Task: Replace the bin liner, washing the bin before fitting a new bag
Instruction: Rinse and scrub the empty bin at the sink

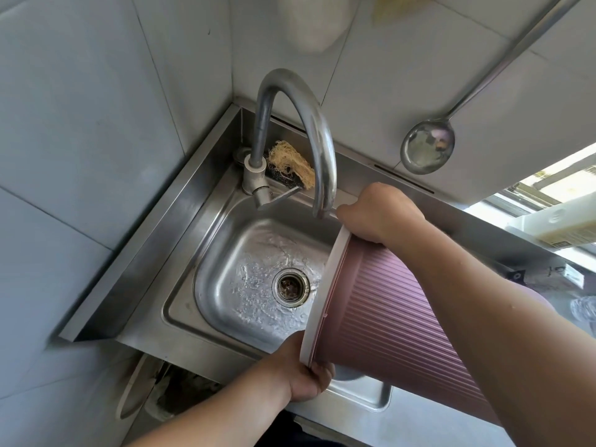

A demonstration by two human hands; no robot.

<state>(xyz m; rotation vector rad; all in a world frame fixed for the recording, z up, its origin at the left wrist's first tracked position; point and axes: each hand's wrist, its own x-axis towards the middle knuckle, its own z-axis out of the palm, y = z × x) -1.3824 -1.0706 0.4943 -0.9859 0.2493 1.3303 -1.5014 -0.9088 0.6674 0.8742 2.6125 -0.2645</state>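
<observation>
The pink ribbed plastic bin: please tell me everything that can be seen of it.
The pink ribbed plastic bin has vertical ridges on its wall and a pale ring at its rim. It lies tipped on its side, its mouth turned toward the steel sink basin. The left hand holds the lower rim, and the right hand holds the upper rim. No liner shows.

One ribbed pink bin point(403, 321) is lying tipped on its side at about four o'clock, its one white rim ring point(317, 298) facing the basin. Two hands are showing: the left hand point(303, 372) at six o'clock and the right hand point(380, 214) at about two o'clock. One steel sink point(206, 279) is sitting at centre, holding one drain point(290, 287). One curved tap point(300, 130) is rising at twelve o'clock, with one fibrous scrubber point(292, 164) beside it. One ladle point(427, 150) is hanging at one o'clock.
</observation>
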